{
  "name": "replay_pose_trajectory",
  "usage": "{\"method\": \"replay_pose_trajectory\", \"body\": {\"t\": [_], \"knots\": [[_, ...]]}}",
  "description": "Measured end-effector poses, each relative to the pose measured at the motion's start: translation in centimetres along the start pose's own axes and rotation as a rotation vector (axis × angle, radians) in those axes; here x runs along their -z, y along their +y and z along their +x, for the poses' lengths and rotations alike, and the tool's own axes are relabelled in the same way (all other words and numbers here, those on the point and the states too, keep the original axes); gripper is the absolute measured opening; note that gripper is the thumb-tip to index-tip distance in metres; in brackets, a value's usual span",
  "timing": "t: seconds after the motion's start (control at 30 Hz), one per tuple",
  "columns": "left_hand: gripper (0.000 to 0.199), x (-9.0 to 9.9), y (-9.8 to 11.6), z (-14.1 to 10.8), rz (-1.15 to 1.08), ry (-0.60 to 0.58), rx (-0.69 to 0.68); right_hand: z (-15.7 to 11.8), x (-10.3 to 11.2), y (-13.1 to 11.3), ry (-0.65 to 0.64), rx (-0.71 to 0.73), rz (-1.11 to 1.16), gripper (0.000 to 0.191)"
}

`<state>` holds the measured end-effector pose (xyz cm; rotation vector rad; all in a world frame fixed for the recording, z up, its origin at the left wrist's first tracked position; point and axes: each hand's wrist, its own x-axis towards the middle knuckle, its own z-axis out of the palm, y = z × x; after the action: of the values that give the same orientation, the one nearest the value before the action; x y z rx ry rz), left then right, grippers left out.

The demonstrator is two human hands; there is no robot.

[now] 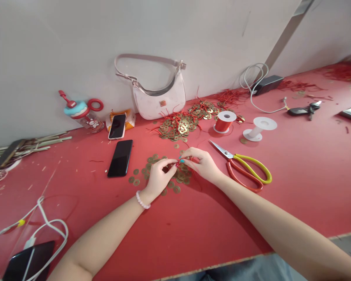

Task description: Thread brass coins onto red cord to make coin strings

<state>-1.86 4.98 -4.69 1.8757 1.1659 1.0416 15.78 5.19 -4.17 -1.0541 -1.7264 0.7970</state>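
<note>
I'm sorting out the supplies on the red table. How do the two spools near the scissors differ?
The left spool is wound with red ribbon and stands upright; the right spool is bare white and looks tilted. The left one sits closer to the heap of coins, the right one farther off. Both are white with round flanges.

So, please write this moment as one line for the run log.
left hand: pinching red thread | right hand: pinching red thread | below: loose coins | right: scissors

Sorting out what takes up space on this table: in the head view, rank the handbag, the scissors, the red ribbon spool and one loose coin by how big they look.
Largest to smallest:
1. handbag
2. scissors
3. red ribbon spool
4. loose coin
The handbag lies farther away yet still looks largest.
</note>
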Motion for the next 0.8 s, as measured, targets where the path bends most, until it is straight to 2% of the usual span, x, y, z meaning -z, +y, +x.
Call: {"method": "replay_pose_trajectory", "body": {"t": [0.1,0.27,0.4,0.47,0.57,0.7,0.8], "knots": [[0.013,-0.04,0.11,-0.04,-0.018,-0.056,-0.011,0.08,-0.04,-0.23,0.029,-0.016,0.06,0.006],[0.011,-0.06,0.19,-0.08,-0.068,-0.152,-0.038,0.09,-0.35,-0.41,0.028,-0.13,0.215,0.003],[0.01,0.04,0.08,-0.04,-0.188,-0.182,-0.061,0.02,-0.5,-0.26,0.067,-0.227,0.321,0.007],[0.009,0.16,0.04,-0.03,-0.241,-0.172,-0.069,-0.05,-0.52,-0.1,0.069,-0.227,0.31,0.006],[0.011,0.37,0.0,-0.03,-0.29,-0.136,-0.043,-0.21,-0.54,0.1,0.046,-0.098,0.13,0.007],[0.012,0.46,-0.12,0.03,-0.385,-0.087,0.016,-0.49,-0.75,0.01,-0.056,0.199,-0.14,0.01],[0.013,0.37,-0.26,0.13,-0.393,-0.017,0.054,-0.7,-0.97,-0.33,-0.014,0.329,-0.224,0.011]]}}
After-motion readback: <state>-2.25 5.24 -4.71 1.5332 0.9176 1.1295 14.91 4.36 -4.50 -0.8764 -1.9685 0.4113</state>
